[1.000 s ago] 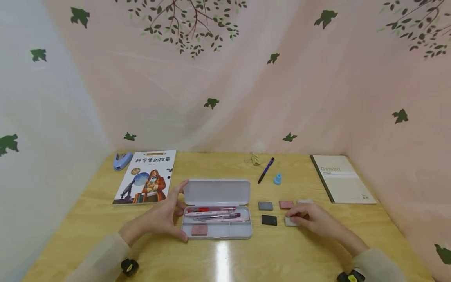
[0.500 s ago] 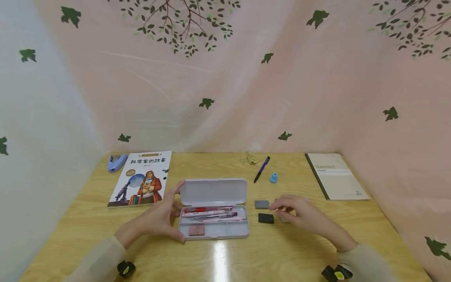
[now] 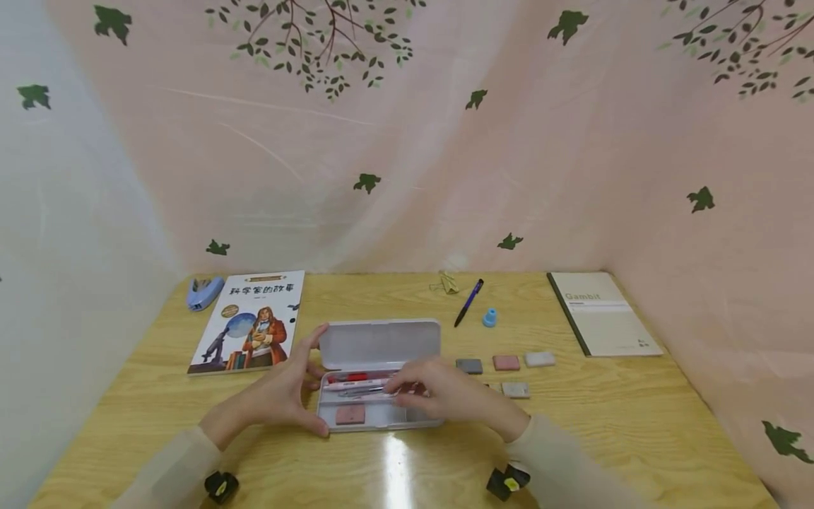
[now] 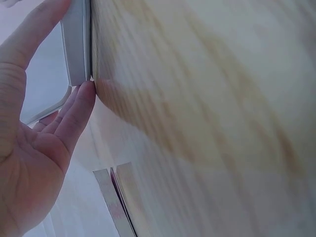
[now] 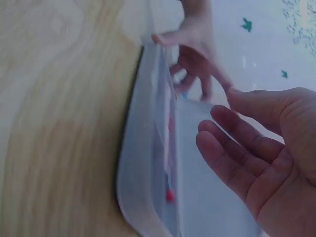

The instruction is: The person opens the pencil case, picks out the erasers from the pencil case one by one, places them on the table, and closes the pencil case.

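A pale translucent pencil case (image 3: 379,344) lies with its lid raised, several pens (image 3: 352,385) in its rear compartment and a pink eraser (image 3: 350,414) in front. My left hand (image 3: 278,398) holds the case's left end, thumb at the front corner and index finger by the lid. My right hand (image 3: 448,393) hovers over the case's right part, fingertips close above the pens. In the right wrist view its fingers curve loosely around nothing. A grey eraser (image 3: 469,366), a pink one (image 3: 506,363), a white one (image 3: 540,359) and a beige one (image 3: 516,390) lie to the right.
Behind the case are a binder clip (image 3: 449,284), a dark pen (image 3: 468,303) and a small blue cone-shaped piece (image 3: 489,317). An illustrated book (image 3: 248,322) and a blue stapler (image 3: 204,293) lie back left, a notebook (image 3: 603,313) back right. A patterned curtain borders the table.
My right hand has left the beige eraser and moved left, passing over the other erasers to the case; its forearm now covers most of the black eraser. The left hand keeps its hold.
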A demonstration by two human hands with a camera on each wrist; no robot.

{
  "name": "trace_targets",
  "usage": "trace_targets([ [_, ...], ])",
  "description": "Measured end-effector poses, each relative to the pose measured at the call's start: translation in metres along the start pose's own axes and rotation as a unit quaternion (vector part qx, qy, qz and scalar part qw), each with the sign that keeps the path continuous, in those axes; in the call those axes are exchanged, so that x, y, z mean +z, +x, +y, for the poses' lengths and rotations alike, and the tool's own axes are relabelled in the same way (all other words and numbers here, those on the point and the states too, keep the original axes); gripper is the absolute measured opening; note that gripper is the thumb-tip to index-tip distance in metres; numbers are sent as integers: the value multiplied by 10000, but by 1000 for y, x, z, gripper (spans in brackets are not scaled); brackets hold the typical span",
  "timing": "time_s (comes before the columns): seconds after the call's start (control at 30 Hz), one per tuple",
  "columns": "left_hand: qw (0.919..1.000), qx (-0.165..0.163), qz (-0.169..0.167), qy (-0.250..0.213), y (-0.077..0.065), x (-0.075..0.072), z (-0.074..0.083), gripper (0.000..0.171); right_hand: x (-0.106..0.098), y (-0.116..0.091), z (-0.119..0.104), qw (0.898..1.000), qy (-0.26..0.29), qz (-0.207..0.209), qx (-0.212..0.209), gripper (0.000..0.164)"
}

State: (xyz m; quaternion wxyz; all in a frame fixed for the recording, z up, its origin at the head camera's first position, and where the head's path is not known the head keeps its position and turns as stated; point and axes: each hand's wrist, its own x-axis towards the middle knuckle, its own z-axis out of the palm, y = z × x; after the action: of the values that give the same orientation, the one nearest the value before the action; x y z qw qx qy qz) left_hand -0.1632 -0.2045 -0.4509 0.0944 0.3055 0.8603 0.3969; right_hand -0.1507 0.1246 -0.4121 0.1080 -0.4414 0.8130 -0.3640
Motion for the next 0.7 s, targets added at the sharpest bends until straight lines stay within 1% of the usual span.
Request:
trace_targets([
  [0.1, 10000, 12, -16, 40, 0, -1, -1, 148, 18, 18, -5, 9993, -228, -244, -141, 17],
  [0.17, 10000, 10, -11, 27, 0, 0, -1, 148, 29, 25, -9, 9980, -501, -324, -210, 17],
  [0.27, 10000, 30, -10, -25, 1, 1, -1, 149, 44, 33, -14, 9955, -855, -321, -256, 19],
  [0.37, 10000, 28, 12, -21, 1, 1, 0, 150, 54, 37, -16, 9955, -906, -206, -165, 21],
  [0.57, 10000, -16, -7, 56, 1, 1, 0, 150, 58, 37, -18, 9960, -844, 128, 265, 19],
  [0.7, 10000, 26, -14, 75, 1, 0, 0, 149, 56, 37, -17, 9954, -784, 229, 492, 17],
])
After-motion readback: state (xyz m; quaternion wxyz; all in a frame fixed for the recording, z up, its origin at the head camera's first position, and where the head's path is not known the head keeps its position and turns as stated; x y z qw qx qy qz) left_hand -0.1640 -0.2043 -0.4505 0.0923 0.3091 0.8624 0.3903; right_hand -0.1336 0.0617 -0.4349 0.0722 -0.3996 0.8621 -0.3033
